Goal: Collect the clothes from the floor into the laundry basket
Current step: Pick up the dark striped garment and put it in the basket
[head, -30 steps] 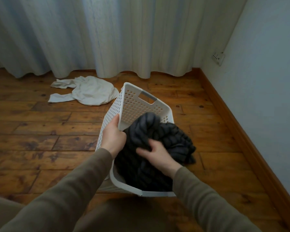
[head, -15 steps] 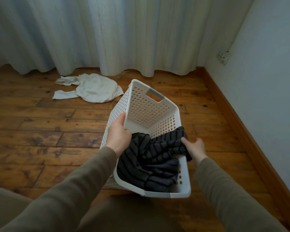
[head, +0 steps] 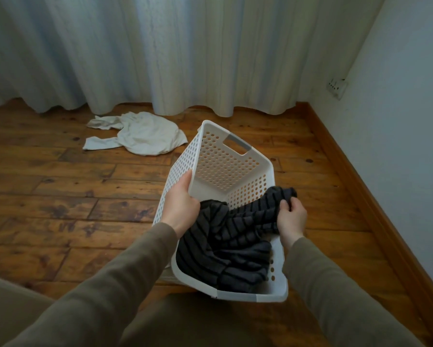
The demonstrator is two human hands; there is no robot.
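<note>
A white perforated laundry basket (head: pixel 218 156) stands on the wooden floor in front of me. My left hand (head: pixel 180 204) grips its left rim. A dark striped garment (head: pixel 235 241) lies inside the basket, with one end draped over the right rim. My right hand (head: pixel 291 217) is closed on that end at the rim. A crumpled white garment (head: pixel 145 134) lies on the floor beyond the basket to the left, near the curtain.
Long pale curtains (head: pixel 160 51) hang to the floor across the back. A white wall with a socket (head: pixel 337 87) and a wooden skirting board (head: pixel 355 181) runs along the right. My knees fill the bottom edge of the view.
The dark garment has dropped from a raised bundle into the basket. My right hand moved from on top of it to the right rim, where it holds the overhanging end.
</note>
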